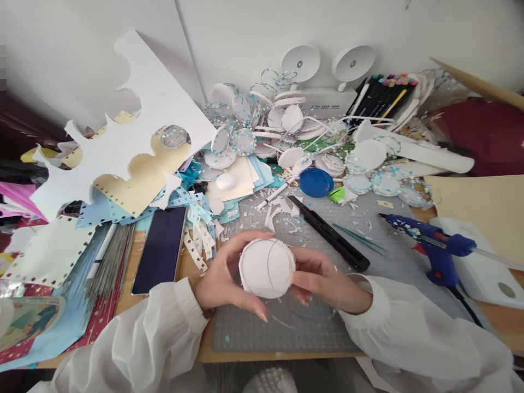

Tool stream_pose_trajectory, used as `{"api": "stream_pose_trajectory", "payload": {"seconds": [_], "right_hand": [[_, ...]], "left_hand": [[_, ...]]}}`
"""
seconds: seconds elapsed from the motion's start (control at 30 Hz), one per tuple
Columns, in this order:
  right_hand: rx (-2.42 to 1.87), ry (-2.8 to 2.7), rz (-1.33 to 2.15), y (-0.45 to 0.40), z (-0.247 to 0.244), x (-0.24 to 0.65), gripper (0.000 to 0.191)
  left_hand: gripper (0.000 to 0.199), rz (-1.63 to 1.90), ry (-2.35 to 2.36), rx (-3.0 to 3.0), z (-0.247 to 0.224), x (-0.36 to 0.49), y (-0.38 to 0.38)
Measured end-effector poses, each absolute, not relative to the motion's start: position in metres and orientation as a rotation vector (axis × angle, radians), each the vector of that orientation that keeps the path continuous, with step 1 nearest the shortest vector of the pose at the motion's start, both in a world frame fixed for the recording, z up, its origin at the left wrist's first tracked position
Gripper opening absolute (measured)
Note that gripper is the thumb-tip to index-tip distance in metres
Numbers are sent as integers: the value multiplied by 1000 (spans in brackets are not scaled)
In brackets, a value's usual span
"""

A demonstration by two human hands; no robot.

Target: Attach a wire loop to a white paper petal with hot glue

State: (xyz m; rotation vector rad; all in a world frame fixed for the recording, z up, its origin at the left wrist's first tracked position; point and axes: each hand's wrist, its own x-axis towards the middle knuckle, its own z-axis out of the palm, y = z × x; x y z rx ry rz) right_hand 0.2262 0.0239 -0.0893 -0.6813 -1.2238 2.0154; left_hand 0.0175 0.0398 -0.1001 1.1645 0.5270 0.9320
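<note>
A round white disc (260,267) with a thin wire curving across its face is held between my two hands above the grey cutting mat (282,338). My left hand (229,275) wraps round the disc's left side, with the thumb below it. On the right edge, my right hand (321,275) pinches the disc between thumb and fingers. Some of the wire trails below the disc over the mat. A black utility knife (333,237) lies just beyond my right hand, beside teal tweezers (358,239).
At the right are a blue glue gun (434,240) and a white box (483,267). A phone (159,251) and a bundle of wires (112,262) lie left. Behind are a blue lid (316,183), paper scraps, several wire-wrapped discs and markers (385,98).
</note>
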Motion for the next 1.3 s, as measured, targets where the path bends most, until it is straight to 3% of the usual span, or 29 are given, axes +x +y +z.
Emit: {"api": "stream_pose_trajectory", "payload": {"seconds": [0.9, 1.3], "right_hand": [[-807, -1253, 1986, 24, -92, 229, 33], [-854, -1254, 1969, 27, -99, 226, 17]], "left_hand": [[92, 895, 624, 1234, -99, 15, 41], [90, 906, 649, 1239, -98, 17, 40]]}}
